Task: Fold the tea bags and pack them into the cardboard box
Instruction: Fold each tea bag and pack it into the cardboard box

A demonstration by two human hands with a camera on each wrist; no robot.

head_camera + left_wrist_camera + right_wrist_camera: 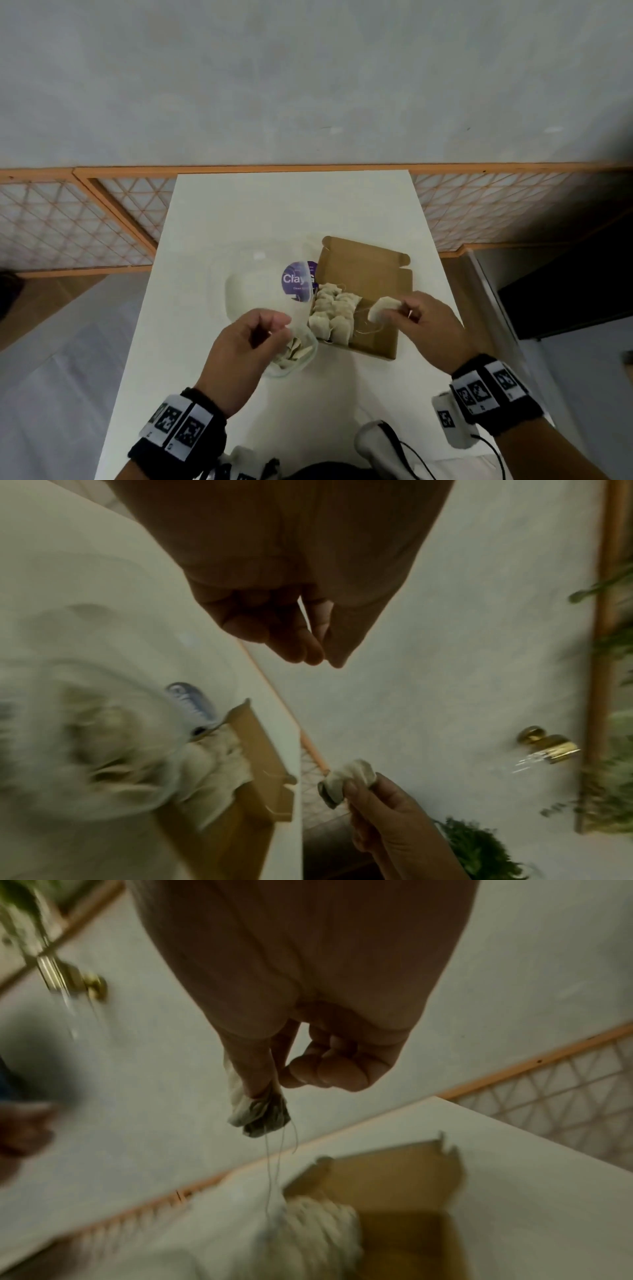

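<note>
The open cardboard box [373, 342] sits right of centre on the white table [274, 212], with several folded tea bags [332, 311] packed in its left half. My right hand [394, 308] hovers above the box and pinches a folded tea bag [381, 307] whose string dangles toward the box; the same tea bag [260, 1115] shows in the right wrist view and again as the tea bag [349, 777] in the left wrist view. My left hand [274, 329] hangs over a clear tub [301, 363] of loose tea bags, its fingers [308, 653] loosely curled with nothing visible in them.
A clear lid with a purple label [295, 281] leans behind the tub, against the box's left side. A white device with a black cable [373, 442] lies at the table's near edge. Wooden lattice panels [68, 222] flank the narrow table.
</note>
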